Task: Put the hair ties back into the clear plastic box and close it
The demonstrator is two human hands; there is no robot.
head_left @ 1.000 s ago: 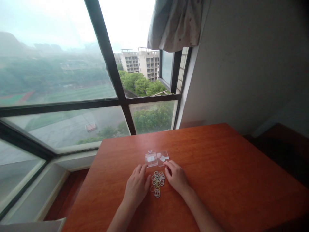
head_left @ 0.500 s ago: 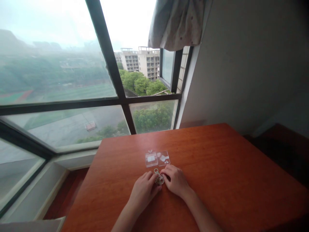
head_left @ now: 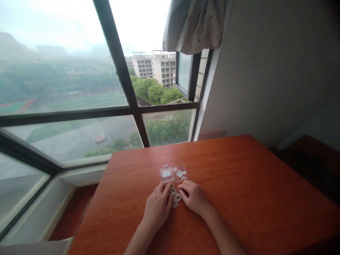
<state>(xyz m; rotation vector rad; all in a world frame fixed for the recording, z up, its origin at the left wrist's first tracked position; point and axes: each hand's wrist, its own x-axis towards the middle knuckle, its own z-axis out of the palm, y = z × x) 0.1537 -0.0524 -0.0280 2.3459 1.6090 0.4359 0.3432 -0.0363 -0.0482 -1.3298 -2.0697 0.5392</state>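
Note:
A small heap of pale rubber bands (head_left: 174, 197) lies on the reddish wooden table (head_left: 239, 184), squeezed between my two hands. My left hand (head_left: 158, 205) rests flat to the left of the heap, fingers extended against it. My right hand (head_left: 193, 196) is on the right side, fingers curled in against the bands. Just beyond the heap lies an open clear plastic case (head_left: 173, 174) with two flat halves side by side.
A big window with dark frames (head_left: 124, 85) fills the left and back, with its sill (head_left: 79, 170) below. A curtain (head_left: 193, 24) hangs bunched at the top. A grey wall (head_left: 265, 71) stands behind the table's right side.
My hands have come together from either side, pushing the spread-out bands into a tight heap, and moved slightly toward the clear case.

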